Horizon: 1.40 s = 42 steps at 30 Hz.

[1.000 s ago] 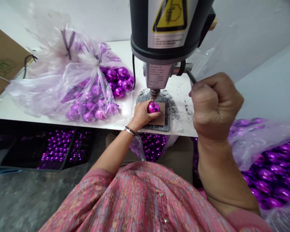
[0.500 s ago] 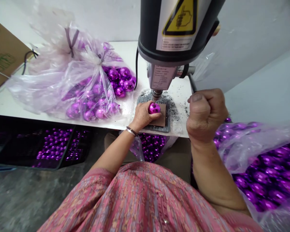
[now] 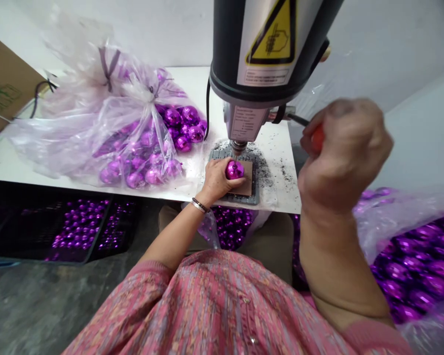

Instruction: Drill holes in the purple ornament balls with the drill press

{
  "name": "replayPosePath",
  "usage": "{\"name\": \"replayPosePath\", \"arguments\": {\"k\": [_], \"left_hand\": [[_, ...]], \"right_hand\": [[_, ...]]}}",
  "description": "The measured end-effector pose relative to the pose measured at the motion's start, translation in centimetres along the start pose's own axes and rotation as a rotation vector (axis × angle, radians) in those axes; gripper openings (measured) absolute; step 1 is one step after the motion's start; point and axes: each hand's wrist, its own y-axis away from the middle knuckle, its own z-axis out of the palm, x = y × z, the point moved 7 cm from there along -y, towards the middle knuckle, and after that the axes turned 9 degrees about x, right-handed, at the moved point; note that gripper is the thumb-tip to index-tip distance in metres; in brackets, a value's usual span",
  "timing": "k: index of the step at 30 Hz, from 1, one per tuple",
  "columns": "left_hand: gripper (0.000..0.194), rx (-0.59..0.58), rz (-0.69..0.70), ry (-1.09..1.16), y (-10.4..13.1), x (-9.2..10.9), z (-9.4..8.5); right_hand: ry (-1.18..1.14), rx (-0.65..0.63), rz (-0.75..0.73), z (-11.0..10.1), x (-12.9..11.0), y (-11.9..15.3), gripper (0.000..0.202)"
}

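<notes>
The thumb and fingers of the left hand (image 3: 217, 180) clamp around a faceted purple ball (image 3: 235, 170) near the middle of the frame, the thumb along its near side. The ball sits over a brown board (image 3: 247, 183) on the grey base (image 3: 256, 190) of a drill press, directly beneath the drill chuck (image 3: 239, 147). Whether the bit touches the ball is too small to tell.

The fingers of the right hand (image 3: 348, 148), blurred at right of center, curl around a red knob (image 3: 317, 138) on the lever (image 3: 299, 119). The black motor housing (image 3: 229, 59), with its yellow warning label (image 3: 276, 37), fills the top center.

Dark shavings (image 3: 267, 175) lie around the base on the white table (image 3: 192, 79). On the left half of the table rests a tied clear plastic bag (image 3: 64, 130) of purple balls; a cardboard box (image 3: 11, 74) stands at the left edge. Below the table, lower left, a black crate (image 3: 22, 239) holds small purple balls. More fill an open plastic bag (image 3: 395, 217) at lower right.
</notes>
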Motion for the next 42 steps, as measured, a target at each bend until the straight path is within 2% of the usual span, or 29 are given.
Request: {"name": "replayPosePath", "arguments": {"k": [3,6,11,19,21,24,25,27,29,31,33,35,38,42], "left_hand": [[0.052,0.008,0.034,0.045,1.3,-0.1,-0.8],[0.057,-0.010,0.076,0.120,3.3,0.0,-1.7],[0.066,-0.066,0.208,0.242,6.4,0.9,-2.5],[0.070,-0.266,0.352,0.243,9.1,2.8,-2.1],[0.081,-0.273,0.398,0.193,9.6,2.8,-2.1],[0.091,-0.217,0.422,0.140,9.6,2.3,-2.3],[0.086,-0.181,0.412,0.141,9.2,1.9,-2.7],[0.066,-0.081,0.361,0.146,7.5,0.6,-3.7],[0.042,0.048,0.254,0.121,4.6,-1.4,-5.2],[0.035,0.167,0.095,0.059,1.1,-3.9,-6.8],[0.040,0.251,-0.054,-0.016,-2.6,-6.2,-8.0],[0.051,0.283,-0.145,-0.083,-5.7,-7.7,-8.6],[0.072,0.205,-0.186,-0.147,-8.7,-8.9,-8.0],[0.089,0.068,-0.149,-0.106,-10.2,-10.2,-6.1]], "right_hand": [[-0.025,-0.009,0.091,0.8,-0.4,-2.4,0.038],[-0.032,-0.010,0.138,1.0,-0.3,-3.3,0.030],[-0.031,-0.001,0.157,0.9,-0.2,-3.2,0.028],[-0.060,-0.050,0.190,1.4,-0.9,-3.2,0.029],[-0.062,-0.048,0.171,1.3,-0.8,-3.1,0.027],[-0.101,-0.037,0.181,1.2,-0.2,-2.8,0.027],[-0.110,-0.032,0.184,1.2,0.0,-2.7,0.028],[-0.094,-0.026,0.170,1.0,0.2,-2.5,0.033],[-0.057,-0.021,0.144,0.7,0.3,-2.4,0.042],[-0.036,-0.022,0.129,0.4,0.4,-2.2,0.048],[-0.045,-0.028,0.125,0.3,0.4,-2.1,0.052],[-0.061,-0.034,0.106,0.2,0.2,-2.1,0.054],[-0.046,-0.046,0.079,0.2,-0.2,-2.0,0.052],[-0.023,-0.041,0.082,0.1,-0.6,-1.7,0.044]]}}
